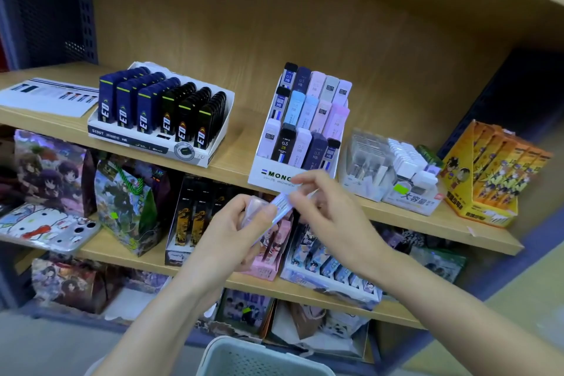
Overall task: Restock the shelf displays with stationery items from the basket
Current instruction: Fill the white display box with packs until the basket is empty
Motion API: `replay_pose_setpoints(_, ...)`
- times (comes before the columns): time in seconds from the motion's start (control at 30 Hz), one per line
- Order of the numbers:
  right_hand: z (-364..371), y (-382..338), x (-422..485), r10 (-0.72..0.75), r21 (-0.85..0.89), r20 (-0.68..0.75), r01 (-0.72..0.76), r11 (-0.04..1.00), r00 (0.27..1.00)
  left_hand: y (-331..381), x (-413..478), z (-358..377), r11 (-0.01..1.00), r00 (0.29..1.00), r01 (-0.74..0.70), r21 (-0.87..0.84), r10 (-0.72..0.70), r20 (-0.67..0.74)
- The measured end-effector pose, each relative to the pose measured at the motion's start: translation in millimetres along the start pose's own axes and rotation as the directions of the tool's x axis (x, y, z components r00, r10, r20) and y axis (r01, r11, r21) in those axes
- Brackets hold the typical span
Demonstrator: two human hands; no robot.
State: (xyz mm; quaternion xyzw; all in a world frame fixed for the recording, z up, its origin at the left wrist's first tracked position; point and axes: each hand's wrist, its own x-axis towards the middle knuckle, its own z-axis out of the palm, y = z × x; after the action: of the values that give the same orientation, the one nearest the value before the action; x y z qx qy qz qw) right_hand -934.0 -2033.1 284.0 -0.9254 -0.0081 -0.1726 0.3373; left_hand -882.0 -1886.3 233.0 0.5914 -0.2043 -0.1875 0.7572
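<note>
My left hand (241,229) grips a small stack of pastel lead-refill cases (282,203), pinkish and light blue, just in front of the white MONO display box (268,175) on the upper shelf. My right hand (329,214) pinches the top end of one light-blue case in that stack. The MONO display holds tiered rows of black, navy, blue, pink and lilac refill cases (308,119). A grey-green plastic basket (262,359) shows at the bottom edge, its contents hidden.
Left on the wooden shelf (238,159) stands a white tray of dark blue and black refill cases (161,113) beside a flat leaflet (48,96). Clear-packed white items (393,174) and a yellow cartoon display box (494,174) stand to the right. Lower shelves hold printed boxes and bags.
</note>
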Motion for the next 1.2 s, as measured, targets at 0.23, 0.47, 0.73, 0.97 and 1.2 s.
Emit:
replay_pose_setpoints(0.23, -1, 0, -9, 0.192, 0.469, -0.008, -0.166, 0.867, 0.981, 2, -1, 7, 0.995, 0.999, -0.029, -0.097, 0.026, -0.031)
replay_pose_setpoints(0.47, -13, 12, -32, 0.154, 0.134, 0.212, -0.185, 0.974, 0.965, -3, 0, 16, 0.983, 0.962, -0.18, 0.047, 0.186, -0.198)
replay_pose_setpoints(0.73, -22, 23, -53, 0.113, 0.011, 0.189, -0.117, 0.993, 0.976, -15, -5, 48, 0.972, 0.977, -0.196, 0.13, 0.205, -0.065)
replay_pose_setpoints(0.97, -87, 61, -63, 0.371, 0.129, 0.061, -0.376, 0.918, 0.927, -36, 3, 58, 0.986, 0.997, -0.066, 0.153, 0.073, -0.039)
replay_pose_setpoints(1.2, -152, 82, -33, 0.235, 0.009, -0.308, -0.244, 0.97, 0.922, -33, 18, 92, 0.975, 0.997, -0.077, 0.208, 0.078, 0.004)
